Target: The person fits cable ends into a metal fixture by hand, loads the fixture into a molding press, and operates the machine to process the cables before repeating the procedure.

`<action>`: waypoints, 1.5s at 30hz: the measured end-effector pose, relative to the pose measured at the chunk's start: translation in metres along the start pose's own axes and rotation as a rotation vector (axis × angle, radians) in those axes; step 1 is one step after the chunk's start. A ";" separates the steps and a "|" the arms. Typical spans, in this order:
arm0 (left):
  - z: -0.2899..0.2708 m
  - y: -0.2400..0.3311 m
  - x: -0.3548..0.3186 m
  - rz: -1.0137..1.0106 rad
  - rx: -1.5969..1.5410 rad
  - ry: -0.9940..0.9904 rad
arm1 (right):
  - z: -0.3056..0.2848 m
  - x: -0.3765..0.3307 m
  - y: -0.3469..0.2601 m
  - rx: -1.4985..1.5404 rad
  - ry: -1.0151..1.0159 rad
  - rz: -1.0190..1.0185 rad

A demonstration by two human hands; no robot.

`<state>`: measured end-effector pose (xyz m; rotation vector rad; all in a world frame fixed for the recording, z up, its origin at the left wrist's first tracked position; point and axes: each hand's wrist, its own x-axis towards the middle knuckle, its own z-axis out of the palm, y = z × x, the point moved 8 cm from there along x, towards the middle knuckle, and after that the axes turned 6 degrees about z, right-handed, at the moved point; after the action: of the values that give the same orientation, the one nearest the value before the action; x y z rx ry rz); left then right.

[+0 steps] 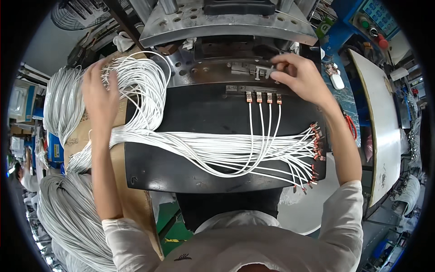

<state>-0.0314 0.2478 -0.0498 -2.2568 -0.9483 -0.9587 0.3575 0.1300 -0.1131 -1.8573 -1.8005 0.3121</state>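
Observation:
My left hand (100,93) is raised beside a loose coil of white cable (152,97); its thumb and fingers are apart. At the press, my right hand (302,78) has thumb and forefinger curled in a pinch next to a small metal fixture (257,72). Whatever lies between those fingertips is too small to make out. Below the fixture, several copper-coloured connectors (259,98) sit in a row along a metal strip (235,89), each on a white cable. A bundle of white cables (213,140) crosses the black work surface (195,106), with its connector-tipped ends (316,145) fanned out at the right.
The press's heavy metal plate (226,29) overhangs the far side. More white cable bundles (63,106) hang at the left over cardboard (120,158). Red-handled pliers (350,126) lie at the right, near a pale board (380,127). A blue control box (374,20) stands far right.

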 end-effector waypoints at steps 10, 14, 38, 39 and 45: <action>-0.028 0.234 -0.021 0.279 -0.814 -0.332 | -0.036 -0.065 0.019 0.095 -0.509 0.193; -0.002 0.292 -0.017 0.283 -0.862 -0.421 | -0.002 -0.060 -0.002 -0.334 -0.068 -0.199; 0.107 0.226 0.055 0.135 -0.544 -0.206 | 0.009 0.129 0.067 0.414 0.220 -0.295; 0.110 0.230 0.058 0.129 -0.551 -0.217 | 0.011 0.129 0.068 0.254 0.238 -0.299; 0.123 0.238 0.056 0.049 -0.570 -0.294 | 0.024 0.126 0.078 -0.706 0.334 -0.309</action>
<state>0.2274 0.2028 -0.1249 -2.9488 -0.7994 -0.9836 0.4225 0.2599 -0.1491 -1.8500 -2.0561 -0.7959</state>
